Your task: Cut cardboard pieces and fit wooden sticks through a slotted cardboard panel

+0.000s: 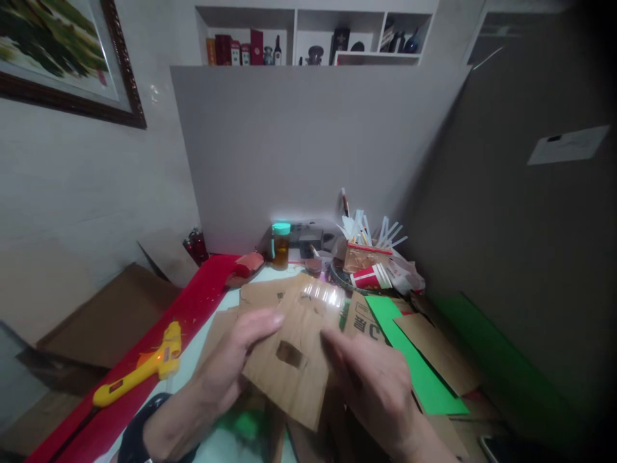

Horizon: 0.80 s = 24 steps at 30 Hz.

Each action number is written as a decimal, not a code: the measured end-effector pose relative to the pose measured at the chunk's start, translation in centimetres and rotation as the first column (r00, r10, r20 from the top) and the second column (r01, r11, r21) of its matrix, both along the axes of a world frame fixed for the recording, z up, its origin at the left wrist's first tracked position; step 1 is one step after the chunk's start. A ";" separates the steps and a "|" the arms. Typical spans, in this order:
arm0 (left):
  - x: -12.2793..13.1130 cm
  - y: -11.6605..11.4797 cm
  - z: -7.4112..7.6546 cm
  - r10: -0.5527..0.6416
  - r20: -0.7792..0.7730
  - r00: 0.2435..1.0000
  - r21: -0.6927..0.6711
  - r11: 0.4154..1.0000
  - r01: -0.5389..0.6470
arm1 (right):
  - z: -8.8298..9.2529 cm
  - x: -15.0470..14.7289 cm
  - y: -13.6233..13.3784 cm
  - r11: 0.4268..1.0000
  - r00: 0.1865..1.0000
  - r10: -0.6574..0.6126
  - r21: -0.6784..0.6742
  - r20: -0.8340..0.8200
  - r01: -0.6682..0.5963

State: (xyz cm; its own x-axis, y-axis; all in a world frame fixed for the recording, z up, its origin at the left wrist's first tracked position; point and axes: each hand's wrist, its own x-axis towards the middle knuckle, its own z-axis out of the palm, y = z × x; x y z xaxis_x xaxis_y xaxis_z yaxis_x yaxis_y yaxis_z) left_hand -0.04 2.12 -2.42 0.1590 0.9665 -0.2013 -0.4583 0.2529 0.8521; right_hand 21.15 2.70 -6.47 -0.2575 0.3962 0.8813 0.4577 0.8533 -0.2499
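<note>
In front of me is a tan wood-grained board (pixel 284 328) with a small rectangular hole, tilted above the table. A ribbed clear plastic piece (pixel 324 294) shows at its far end; how they are joined I cannot make out. My left hand (pixel 231 357) grips the board's left side, thumb on top and the other fingers hidden beneath. My right hand (pixel 373 379) is closed at the right edge, its index fingertip against the board and the other fingers curled. A yellow glue gun (pixel 144 366) with an orange glow lies left of my left hand.
Green sheet (pixel 414 360) and cardboard pieces (pixel 438 354) lie at right. Toward the back stand a teal-lidded bottle (pixel 280 247), a box of white sticks (pixel 366 257) and a tipped red-and-white paper cup (pixel 371 276). Red cloth (pixel 202 302) covers the left edge; a grey panel (pixel 308 141) rises behind.
</note>
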 end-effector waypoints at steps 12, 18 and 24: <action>0.7 -0.1 -0.8 -0.080 -0.235 0.969 0.226 0.965 0.134 | 1.9 -1.7 -0.6 0.388 0.796 -0.092 -0.758 -0.598 -0.524; 1.2 -0.2 -1.0 -0.037 -0.253 0.967 0.193 0.977 0.088 | 1.7 -2.5 -0.6 0.183 0.705 0.042 -0.688 -0.708 -0.702; 1.2 -0.4 -1.5 -0.041 -0.268 0.963 0.200 0.975 0.097 | 1.3 -2.5 -0.8 0.122 0.634 0.142 -0.622 -0.760 -0.774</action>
State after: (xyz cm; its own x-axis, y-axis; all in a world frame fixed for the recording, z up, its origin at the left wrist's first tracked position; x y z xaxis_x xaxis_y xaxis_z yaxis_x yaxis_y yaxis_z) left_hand 1.19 1.76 -3.91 0.1957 0.9799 -0.0386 -0.2008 0.0786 0.9765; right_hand 18.66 1.94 -5.15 -0.4660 0.8773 0.1145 -0.3711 -0.0763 -0.9255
